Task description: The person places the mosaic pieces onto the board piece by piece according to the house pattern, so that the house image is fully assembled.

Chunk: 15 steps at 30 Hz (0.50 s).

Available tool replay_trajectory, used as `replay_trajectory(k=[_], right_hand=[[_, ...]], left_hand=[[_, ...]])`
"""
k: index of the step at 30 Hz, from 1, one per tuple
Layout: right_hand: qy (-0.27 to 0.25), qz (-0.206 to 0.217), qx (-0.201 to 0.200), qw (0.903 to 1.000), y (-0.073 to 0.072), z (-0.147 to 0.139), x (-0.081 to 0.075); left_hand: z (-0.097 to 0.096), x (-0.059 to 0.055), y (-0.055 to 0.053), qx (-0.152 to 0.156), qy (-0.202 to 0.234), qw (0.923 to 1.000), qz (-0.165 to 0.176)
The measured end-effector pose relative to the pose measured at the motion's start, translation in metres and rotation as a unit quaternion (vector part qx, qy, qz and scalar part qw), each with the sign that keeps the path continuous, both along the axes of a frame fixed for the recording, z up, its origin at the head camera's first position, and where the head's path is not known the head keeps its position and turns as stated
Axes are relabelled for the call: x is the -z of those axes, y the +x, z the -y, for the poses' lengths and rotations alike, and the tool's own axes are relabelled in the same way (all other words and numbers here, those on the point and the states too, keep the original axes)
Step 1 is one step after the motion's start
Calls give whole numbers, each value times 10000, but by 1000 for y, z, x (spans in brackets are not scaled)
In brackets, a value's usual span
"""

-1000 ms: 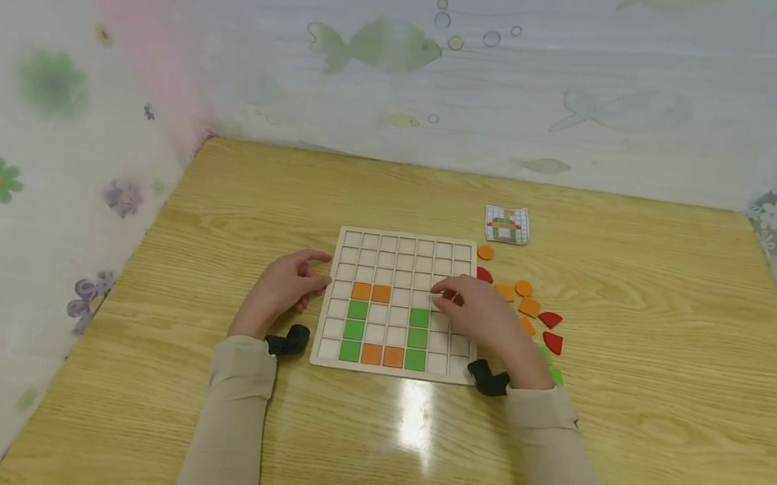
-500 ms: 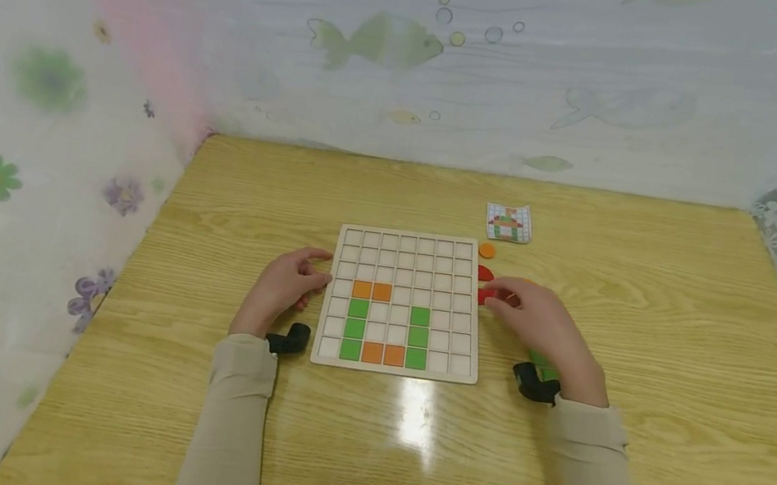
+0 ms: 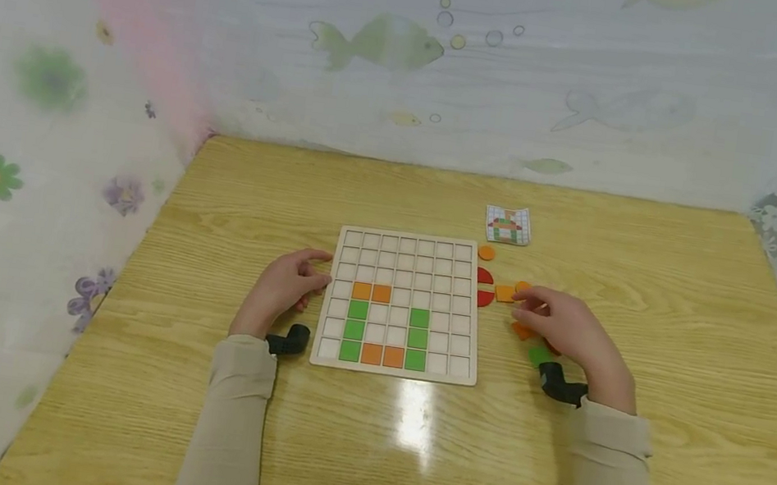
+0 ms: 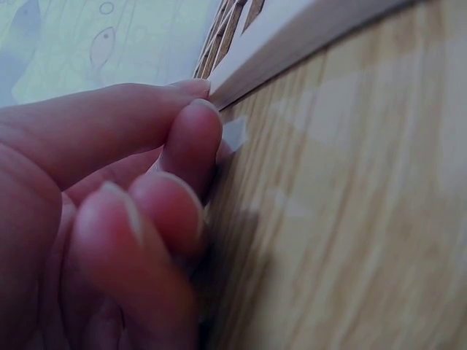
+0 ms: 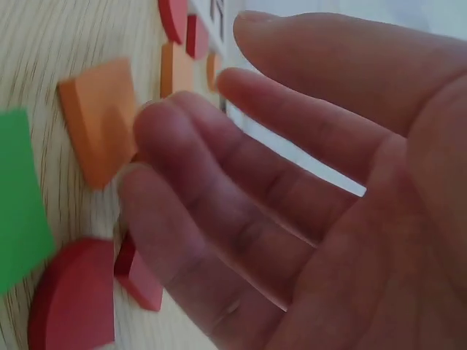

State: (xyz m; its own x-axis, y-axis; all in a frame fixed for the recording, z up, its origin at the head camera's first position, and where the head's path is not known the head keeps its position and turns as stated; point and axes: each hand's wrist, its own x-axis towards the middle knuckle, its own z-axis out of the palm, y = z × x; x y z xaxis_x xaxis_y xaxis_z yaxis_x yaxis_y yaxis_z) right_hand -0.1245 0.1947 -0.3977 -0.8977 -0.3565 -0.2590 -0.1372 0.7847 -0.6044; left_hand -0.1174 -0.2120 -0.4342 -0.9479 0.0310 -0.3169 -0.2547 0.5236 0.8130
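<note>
A wooden grid board lies on the table, with orange square tiles and two columns of green square tiles set in its cells. My left hand rests at the board's left side, fingertips against its edge; the left wrist view shows them at the board's wooden side. Over the loose pieces right of the board hovers my right hand, its fingers loosely bent and holding nothing. Near those fingertips the right wrist view shows an orange piece, a green piece and a red quarter-circle.
Two red quarter-circles lie by the board's right edge, beside an orange square. Farther back are an orange disc and a small printed pattern card. Patterned curtains stand behind the table.
My right hand has moved right, from over the board to the loose pieces. A second red quarter-circle now lies beside the first at the board's edge. My left hand has stayed put.
</note>
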Motion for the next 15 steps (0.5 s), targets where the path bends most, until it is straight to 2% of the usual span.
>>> replay_trajectory(k=[6, 10, 15], right_hand=[[-10, 183, -73, 9998, 0, -8, -2], [185, 153, -131, 9996, 0, -13, -2], [387, 340, -132, 9986, 2, -13, 0]], left_hand=[[2, 1, -1, -11, -54, 9999, -93], [2, 1, -1, -53, 41, 10000, -67], [0, 0, 0, -37, 68, 10000, -6]])
